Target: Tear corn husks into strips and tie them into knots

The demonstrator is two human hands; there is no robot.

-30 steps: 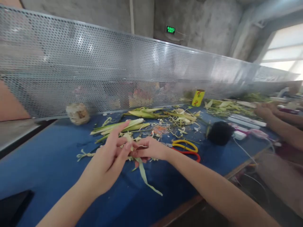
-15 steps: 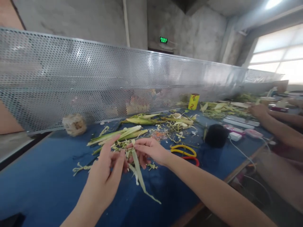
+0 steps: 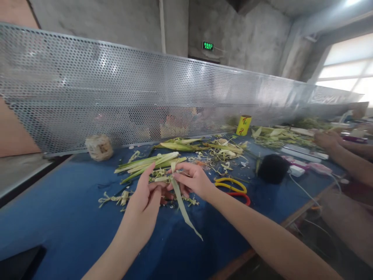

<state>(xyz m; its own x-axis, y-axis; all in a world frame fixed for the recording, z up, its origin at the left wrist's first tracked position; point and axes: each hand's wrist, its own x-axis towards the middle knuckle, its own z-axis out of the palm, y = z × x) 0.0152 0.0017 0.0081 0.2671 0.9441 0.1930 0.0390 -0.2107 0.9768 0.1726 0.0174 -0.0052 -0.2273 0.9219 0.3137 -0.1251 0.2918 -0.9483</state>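
Over the blue table (image 3: 72, 221), my right hand (image 3: 196, 181) pinches a long pale-green corn husk strip (image 3: 183, 207) between thumb and fingers. The strip's narrow end hangs down toward the table. My left hand (image 3: 147, 196) is closed at the other side of the same husk work, with its fingertips meeting partly behind the strip. What sits between the fingers is partly hidden. Under and beside the hands lie knotted husk pieces (image 3: 118, 198). Just beyond them is a bundle of flat husk leaves (image 3: 153, 162).
Scissors with yellow and red handles (image 3: 232, 179) lie right of my hands. Farther right are a black rounded object (image 3: 273, 168) and another person's hand (image 3: 325, 139). A yellow can (image 3: 243, 125) and a wrapped roll (image 3: 99, 147) stand near the perforated metal screen (image 3: 131, 89).
The whole view has shifted, so things sit slightly farther right. Both hands stay on the husk, and the fingers of my left hand have drawn closer in around it.
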